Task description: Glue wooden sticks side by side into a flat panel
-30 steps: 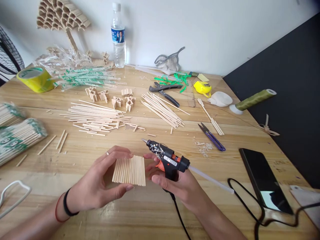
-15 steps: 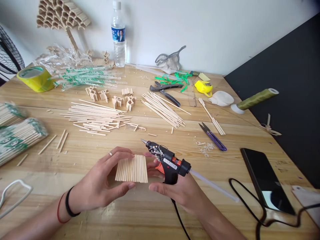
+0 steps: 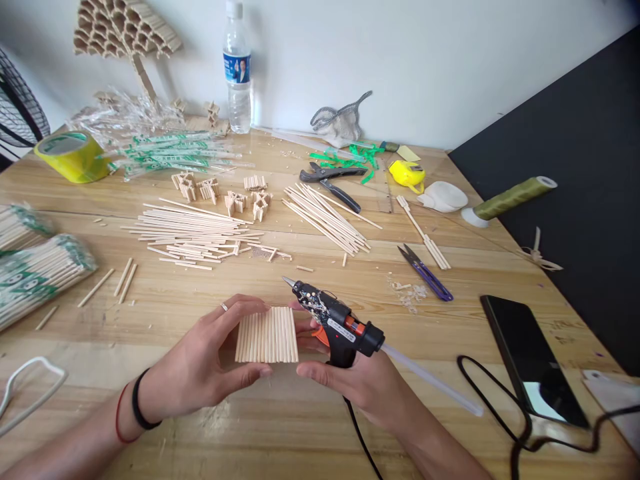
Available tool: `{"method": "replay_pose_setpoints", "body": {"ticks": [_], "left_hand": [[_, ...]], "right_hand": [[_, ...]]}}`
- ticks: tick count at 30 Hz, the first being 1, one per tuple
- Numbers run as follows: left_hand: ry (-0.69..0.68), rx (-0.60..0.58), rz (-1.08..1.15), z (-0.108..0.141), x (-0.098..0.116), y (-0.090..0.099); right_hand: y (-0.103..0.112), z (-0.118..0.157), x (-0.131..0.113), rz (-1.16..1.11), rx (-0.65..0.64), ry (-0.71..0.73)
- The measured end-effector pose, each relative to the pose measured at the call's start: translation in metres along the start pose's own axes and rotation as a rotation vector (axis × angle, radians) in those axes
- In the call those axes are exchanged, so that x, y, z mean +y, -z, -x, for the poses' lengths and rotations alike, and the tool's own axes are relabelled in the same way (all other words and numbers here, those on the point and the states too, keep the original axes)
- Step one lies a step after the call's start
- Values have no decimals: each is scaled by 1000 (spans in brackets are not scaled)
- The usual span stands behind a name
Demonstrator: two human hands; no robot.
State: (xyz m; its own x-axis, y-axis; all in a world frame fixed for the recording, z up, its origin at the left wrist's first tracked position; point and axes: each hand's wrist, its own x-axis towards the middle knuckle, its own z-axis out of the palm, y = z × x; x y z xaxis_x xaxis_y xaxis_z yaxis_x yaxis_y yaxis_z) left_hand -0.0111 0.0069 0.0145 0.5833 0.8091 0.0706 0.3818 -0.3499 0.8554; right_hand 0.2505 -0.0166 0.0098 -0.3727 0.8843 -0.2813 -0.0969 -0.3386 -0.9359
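- Head view: a person at a wooden table [image 3: 200, 453] is holding a flat panel of wooden sticks [image 3: 267, 337] in front of the body, while a hot glue gun [image 3: 345, 320] is resting in the other grasp.
- Over the past second, the panel is shifting slightly right and squaring up to the camera; its right edge is now sitting closer to the right thumb, suggesting a small adjustment of hold rather than gluing.
- The gun is tipping a little, its clear glue rod [image 3: 430, 380] sloping more steeply; the nozzle [image 3: 289, 282] is pointing up and left, clear of the panel.
- The left hand [image 3: 207, 353] is grasping the panel, fingers arching over the far edge, thumb lying along the near one.
- The right hand [image 3: 360, 380] is gripping the gun by its handle, thumb reaching toward the panel's near right corner, fingers curving around behind the orange trigger [image 3: 321, 336]; whether those fingertips are touching the panel, one cannot tell.
- Both forearms are angling inward from the lower corners.
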Motion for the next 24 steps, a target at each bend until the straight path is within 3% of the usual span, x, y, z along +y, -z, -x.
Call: {"method": "replay_pose_setpoints", "body": {"ticks": [11, 18, 24], "left_hand": [[27, -21, -89, 0, -3, -4], [53, -8, -86, -2, 0, -2], [57, -17, -82, -2, 0, -2]], "right_hand": [[2, 2, 0, -22, -26, 8], [2, 4, -4, -22, 118, 114], [0, 6, -6, -46, 119, 118]]}}
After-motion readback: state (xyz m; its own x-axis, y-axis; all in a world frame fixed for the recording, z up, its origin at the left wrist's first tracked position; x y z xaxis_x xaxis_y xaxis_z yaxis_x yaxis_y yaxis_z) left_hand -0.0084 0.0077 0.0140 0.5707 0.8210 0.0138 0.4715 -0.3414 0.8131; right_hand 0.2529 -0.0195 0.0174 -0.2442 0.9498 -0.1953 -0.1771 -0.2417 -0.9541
